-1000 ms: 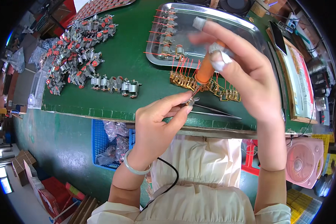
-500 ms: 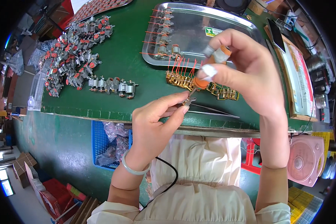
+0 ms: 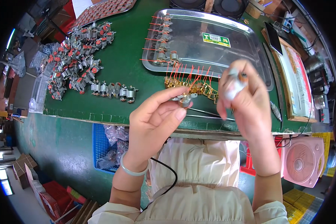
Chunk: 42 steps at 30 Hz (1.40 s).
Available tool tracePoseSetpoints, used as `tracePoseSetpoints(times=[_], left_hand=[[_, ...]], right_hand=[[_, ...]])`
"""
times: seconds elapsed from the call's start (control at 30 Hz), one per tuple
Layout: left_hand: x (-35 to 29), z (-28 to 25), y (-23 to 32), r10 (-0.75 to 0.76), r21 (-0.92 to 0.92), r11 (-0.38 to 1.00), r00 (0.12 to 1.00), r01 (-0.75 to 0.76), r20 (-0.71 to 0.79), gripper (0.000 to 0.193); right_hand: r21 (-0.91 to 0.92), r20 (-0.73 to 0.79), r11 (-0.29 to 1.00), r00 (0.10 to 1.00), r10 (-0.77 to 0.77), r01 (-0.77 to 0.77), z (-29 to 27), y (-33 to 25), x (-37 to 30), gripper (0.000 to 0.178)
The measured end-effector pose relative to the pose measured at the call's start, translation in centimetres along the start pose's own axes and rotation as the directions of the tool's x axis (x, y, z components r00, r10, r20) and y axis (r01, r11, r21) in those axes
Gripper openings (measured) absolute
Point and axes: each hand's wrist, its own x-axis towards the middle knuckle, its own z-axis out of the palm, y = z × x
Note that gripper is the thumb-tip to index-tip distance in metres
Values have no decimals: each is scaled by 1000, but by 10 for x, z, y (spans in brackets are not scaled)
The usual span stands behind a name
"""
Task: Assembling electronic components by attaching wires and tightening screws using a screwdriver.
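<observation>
My left hand (image 3: 156,115) pinches a small silver metal part (image 3: 185,100), a cylinder with flat tabs, between thumb and fingers above the table's near edge. To its right, my right hand (image 3: 246,95) is raised and smeared by motion. Its fingers wrap round a screwdriver (image 3: 243,77), of which little more than the orange handle end shows. White wrapping covers some fingertips. Just beyond the hands stands a row of brass-coloured frames (image 3: 175,83) with red wires sticking up. Metal tweezers (image 3: 205,114) lie below them, partly hidden by the hands.
A steel tray (image 3: 235,59) holds a column of silver parts with red wires. At left lies a heap of silver parts (image 3: 76,61) with a short row (image 3: 114,90) beside it. A phone (image 3: 273,37) and a framed board (image 3: 296,74) lie right; a pink fan (image 3: 301,160) stands below.
My right hand has come down and away to the right, taking the screwdriver off the part. My left hand stays nearly in place, the part now tilted and more visible.
</observation>
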Motion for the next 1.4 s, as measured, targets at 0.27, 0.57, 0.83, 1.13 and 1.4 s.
tracePoseSetpoints(times=[0.27, 0.57, 0.83, 1.13, 1.4], left_hand=[[6, 8, 14, -215, -249, 937, 966, 245, 140, 29], [7, 15, 13, -223, -243, 932, 953, 270, 204, 29], [6, 16, 13, -238, -292, 913, 953, 285, 187, 27], [1, 33, 6, 128, -70, 989, 989, -133, -73, 13], [-3, 42, -5, 312, 165, 945, 930, -282, -193, 11]], right_hand=[[306, 91, 915, 965, 247, -263, -6, 20, -17, 25], [327, 16, 933, 988, 154, -150, -2, 20, -22, 16], [405, -55, 904, 984, 171, -134, -12, 25, -30, 18], [-148, -42, 976, 985, -168, 160, 5, 40, -41, 22], [-117, -125, 977, 973, -193, 179, 16, 38, -35, 19]])
